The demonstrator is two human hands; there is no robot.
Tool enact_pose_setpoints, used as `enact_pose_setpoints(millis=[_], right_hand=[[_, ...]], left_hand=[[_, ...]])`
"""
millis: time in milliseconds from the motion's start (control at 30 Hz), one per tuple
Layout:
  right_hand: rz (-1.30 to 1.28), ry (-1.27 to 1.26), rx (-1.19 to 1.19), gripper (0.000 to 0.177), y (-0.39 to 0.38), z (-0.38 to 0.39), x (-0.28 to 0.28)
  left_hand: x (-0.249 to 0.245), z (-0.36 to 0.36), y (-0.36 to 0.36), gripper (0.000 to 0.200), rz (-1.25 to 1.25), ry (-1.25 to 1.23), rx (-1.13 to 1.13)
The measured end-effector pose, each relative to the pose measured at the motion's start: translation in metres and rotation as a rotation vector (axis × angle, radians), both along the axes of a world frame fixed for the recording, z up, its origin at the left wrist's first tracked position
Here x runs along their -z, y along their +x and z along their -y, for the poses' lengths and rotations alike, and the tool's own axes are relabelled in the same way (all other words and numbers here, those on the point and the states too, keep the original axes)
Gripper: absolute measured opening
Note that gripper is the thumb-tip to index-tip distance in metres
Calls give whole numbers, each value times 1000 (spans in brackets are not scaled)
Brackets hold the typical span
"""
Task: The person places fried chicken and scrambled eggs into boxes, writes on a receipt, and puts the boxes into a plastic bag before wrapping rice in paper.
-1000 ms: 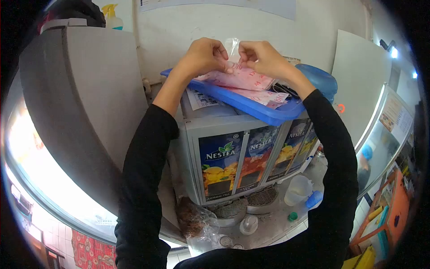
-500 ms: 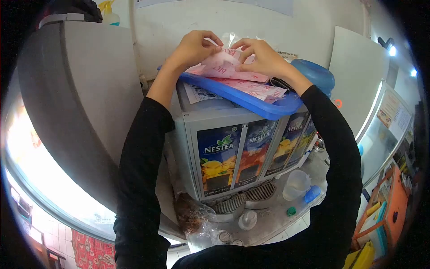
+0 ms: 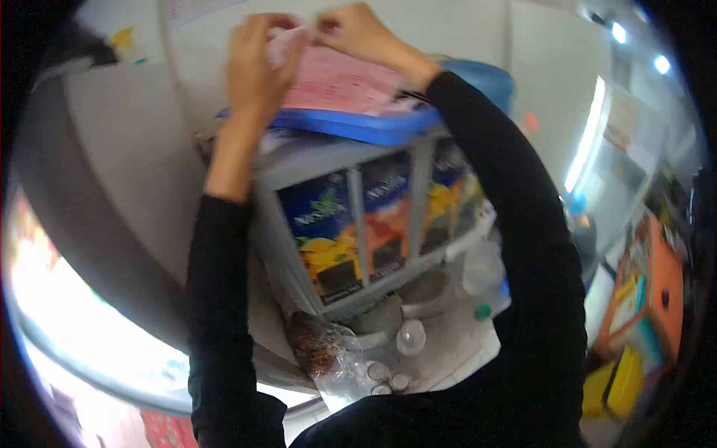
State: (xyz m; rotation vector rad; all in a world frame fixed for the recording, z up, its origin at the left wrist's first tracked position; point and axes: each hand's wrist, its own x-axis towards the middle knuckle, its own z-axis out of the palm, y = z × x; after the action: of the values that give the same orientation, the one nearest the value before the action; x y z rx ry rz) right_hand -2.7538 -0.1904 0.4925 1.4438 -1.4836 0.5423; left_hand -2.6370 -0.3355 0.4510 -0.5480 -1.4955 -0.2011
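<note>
Pink printed paper [image 3: 340, 81] lies in a blue tray [image 3: 358, 128] on top of a Nestea dispenser [image 3: 388, 213]. My left hand [image 3: 258, 63] is closed on a crumpled piece of pink paper [image 3: 284, 46], above the tray's left end. Just right of it, my right hand [image 3: 355, 31] is raised over the paper with its fingers bent together; motion blur hides what its fingertips hold, if anything.
A blue water bottle [image 3: 482, 81] stands behind the tray. Below the dispenser are a clear jug [image 3: 483, 267], a green cap [image 3: 483, 312], small bottles [image 3: 411, 337] and a plastic bag [image 3: 321, 347]. An orange crate [image 3: 661, 287] is at right.
The view has shifted and blurred. Both hands have lifted from the tray's contents, and the left hand now has crumpled pink paper in its fingers.
</note>
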Motion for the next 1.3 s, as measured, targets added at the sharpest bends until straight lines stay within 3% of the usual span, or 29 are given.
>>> enact_pose_setpoints(millis=[33,100,167,200,267,300,333,367,533,633,700,733,800,867,967,1067,1133,1233,1300], right_hand=[[26,-176,-72,19,-14,5,-8],[113,-478,-125,22,13,-5,-14],[82,-808,-354,23,62,-12,-6],[-109,-991,-544,25,71,-1,-8],[-369,-1090,-244,6,124,10,28],[-456,-806,-194,10,159,-11,58],[-575,-791,-51,11,198,-13,88],[-607,-876,-118,11,231,-8,115],[-203,-801,228,10,394,-73,280],[75,-616,574,25,505,-122,384],[321,-588,775,31,594,-143,451],[411,-581,870,31,643,-150,475],[625,-577,1025,32,744,-153,505],[823,-693,1128,33,844,-152,523],[837,-808,1405,30,986,-145,518],[692,-990,1665,20,1132,-134,500],[637,-1123,1895,21,1233,-108,490],[406,-1169,2293,29,1370,-67,477],[270,-1262,2453,30,1449,-40,477]], left_hand=[[8,-8,20,24,129,4,-22],[22,-9,21,34,676,75,156],[45,12,1,43,942,142,-7],[48,17,-1,43,895,68,38],[47,28,-6,43,782,-77,133],[51,59,-28,41,807,-61,150],[55,89,-49,40,832,-44,167],[65,94,-40,40,762,-11,176],[217,-11,130,45,21,426,107],[347,-104,258,55,131,500,223],[424,-150,352,67,354,390,759],[454,-165,398,62,508,283,934],[466,-178,493,53,829,-109,1120],[464,-194,558,47,939,-498,1266],[480,-233,656,42,905,-902,1616],[497,-281,788,45,1167,-960,2014],[487,-313,886,45,1226,-1161,2255],[469,-346,1049,42,952,-1457,2610],[440,-356,1159,38,1049,-1684,2672]])
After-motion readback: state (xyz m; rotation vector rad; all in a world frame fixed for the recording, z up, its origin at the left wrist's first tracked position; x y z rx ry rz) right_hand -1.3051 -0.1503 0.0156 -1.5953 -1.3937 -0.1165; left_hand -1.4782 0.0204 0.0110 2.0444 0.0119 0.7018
